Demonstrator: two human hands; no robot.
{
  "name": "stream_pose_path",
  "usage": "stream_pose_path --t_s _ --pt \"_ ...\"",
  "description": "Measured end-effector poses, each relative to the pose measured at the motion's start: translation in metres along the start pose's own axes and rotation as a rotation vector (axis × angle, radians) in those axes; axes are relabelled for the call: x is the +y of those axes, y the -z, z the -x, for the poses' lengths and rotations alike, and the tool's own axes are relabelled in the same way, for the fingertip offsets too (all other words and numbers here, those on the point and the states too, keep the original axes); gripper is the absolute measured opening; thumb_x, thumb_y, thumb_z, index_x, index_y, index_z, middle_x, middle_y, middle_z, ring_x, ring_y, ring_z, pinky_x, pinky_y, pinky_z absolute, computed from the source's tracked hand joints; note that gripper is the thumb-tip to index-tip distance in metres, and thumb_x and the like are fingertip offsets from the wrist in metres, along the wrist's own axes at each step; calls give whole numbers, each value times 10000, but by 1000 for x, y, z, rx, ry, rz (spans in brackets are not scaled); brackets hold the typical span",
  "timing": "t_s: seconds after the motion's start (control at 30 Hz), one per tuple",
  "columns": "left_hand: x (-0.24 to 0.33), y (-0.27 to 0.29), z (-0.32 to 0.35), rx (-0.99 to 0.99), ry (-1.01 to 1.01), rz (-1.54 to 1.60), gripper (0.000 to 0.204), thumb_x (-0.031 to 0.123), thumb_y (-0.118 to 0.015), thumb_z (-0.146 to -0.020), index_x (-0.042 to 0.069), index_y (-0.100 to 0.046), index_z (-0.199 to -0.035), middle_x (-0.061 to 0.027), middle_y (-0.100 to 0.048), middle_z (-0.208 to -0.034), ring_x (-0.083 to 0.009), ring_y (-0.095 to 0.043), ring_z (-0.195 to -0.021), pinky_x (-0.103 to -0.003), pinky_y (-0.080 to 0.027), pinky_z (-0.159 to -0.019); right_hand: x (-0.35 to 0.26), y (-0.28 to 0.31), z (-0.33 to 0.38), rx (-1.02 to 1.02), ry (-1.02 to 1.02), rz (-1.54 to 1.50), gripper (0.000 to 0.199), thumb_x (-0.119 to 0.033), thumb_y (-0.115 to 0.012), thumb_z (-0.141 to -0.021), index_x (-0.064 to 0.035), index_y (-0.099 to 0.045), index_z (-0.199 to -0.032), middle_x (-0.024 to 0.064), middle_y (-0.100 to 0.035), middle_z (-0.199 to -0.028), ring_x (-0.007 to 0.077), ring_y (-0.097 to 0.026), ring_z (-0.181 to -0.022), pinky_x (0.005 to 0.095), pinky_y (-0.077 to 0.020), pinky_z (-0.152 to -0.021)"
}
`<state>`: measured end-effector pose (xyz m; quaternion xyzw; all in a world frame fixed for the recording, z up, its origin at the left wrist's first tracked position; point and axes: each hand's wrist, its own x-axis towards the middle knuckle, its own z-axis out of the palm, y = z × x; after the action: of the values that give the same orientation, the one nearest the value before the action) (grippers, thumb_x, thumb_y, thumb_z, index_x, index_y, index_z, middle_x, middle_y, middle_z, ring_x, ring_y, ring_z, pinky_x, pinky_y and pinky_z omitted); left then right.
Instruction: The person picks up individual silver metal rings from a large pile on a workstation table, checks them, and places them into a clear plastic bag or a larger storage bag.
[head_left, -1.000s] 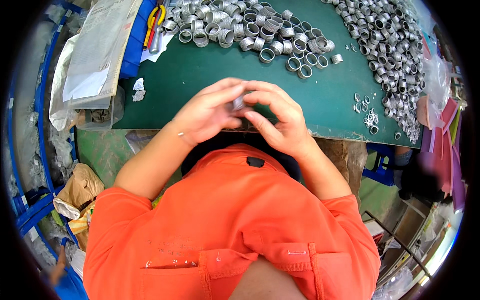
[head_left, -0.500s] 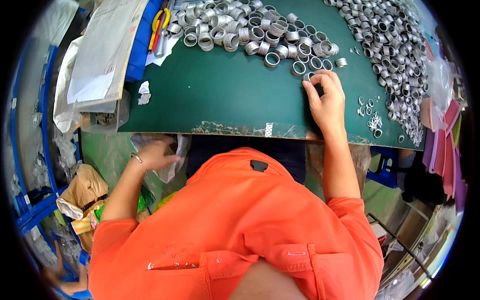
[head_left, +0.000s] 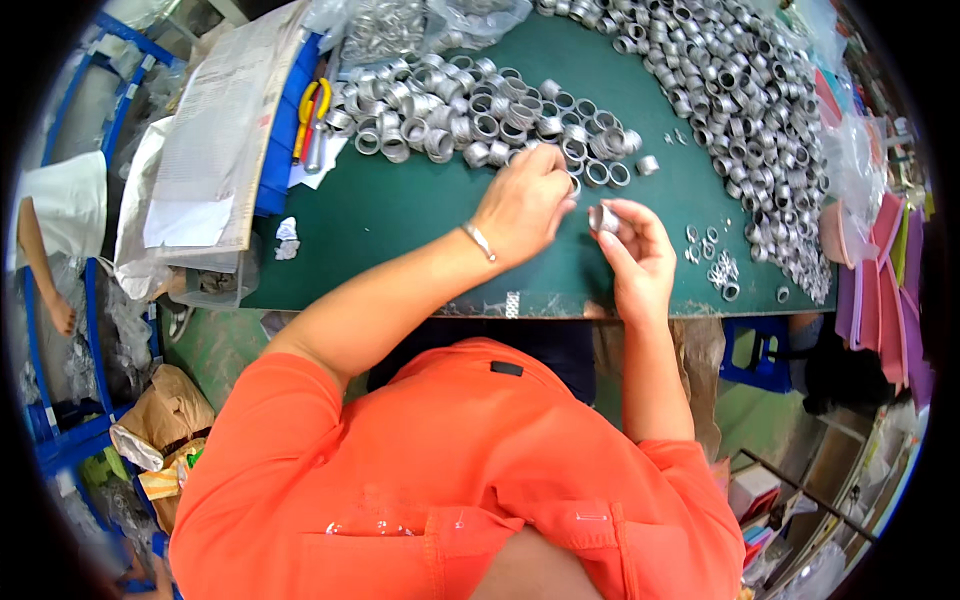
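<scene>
My right hand (head_left: 642, 262) holds a short grey metal ring (head_left: 603, 218) between thumb and fingers, just above the green tabletop. Close by on its left is my left hand (head_left: 522, 208), its fingers drawn together at the front edge of a heap of similar metal rings (head_left: 437, 144). A ring (head_left: 574, 188) shows right beside the left fingertips; whether they grip it is hidden. A single ring (head_left: 648, 165) lies apart at the right end of the heap.
A larger heap of rings (head_left: 740, 120) covers the table's right side. Small thin rings (head_left: 722, 270) lie near the front right. At left are a blue bin (head_left: 283, 140), yellow-handled tool (head_left: 318, 100) and papers (head_left: 190, 215). A bare arm (head_left: 40, 260) shows far left.
My left hand has come up from below the table edge to the ring heap. My right hand has drawn back toward me, now holding a ring up.
</scene>
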<state>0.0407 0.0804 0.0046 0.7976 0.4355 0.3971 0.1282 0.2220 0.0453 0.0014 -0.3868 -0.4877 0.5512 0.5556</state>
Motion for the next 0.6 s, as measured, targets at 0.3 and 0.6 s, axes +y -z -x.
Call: stream_pose_path --t_s 0.3,0.6 --pt "12 105 97 -135 1055 1586 225 233 -537 -962 49 -543 -1092 -86 -573 -973 -118 -543 -756 -209 -420 -488 -14 -78 -10 -469 568 615 280 -114 -757 -750 -26 -636 -987 144 -611 -1057 317 -588 -959 379 -484 -821" --pt "-47 179 302 -320 1210 416 435 232 -722 -832 -30 -563 -1142 -131 -645 -1037 -189 -646 -769 -304 -535 -657 10 -107 -90 -272 766 1092 228 -92 -720 -730 -57 -626 -934 91 -580 -943 294 -549 -887 409 -417 -726"
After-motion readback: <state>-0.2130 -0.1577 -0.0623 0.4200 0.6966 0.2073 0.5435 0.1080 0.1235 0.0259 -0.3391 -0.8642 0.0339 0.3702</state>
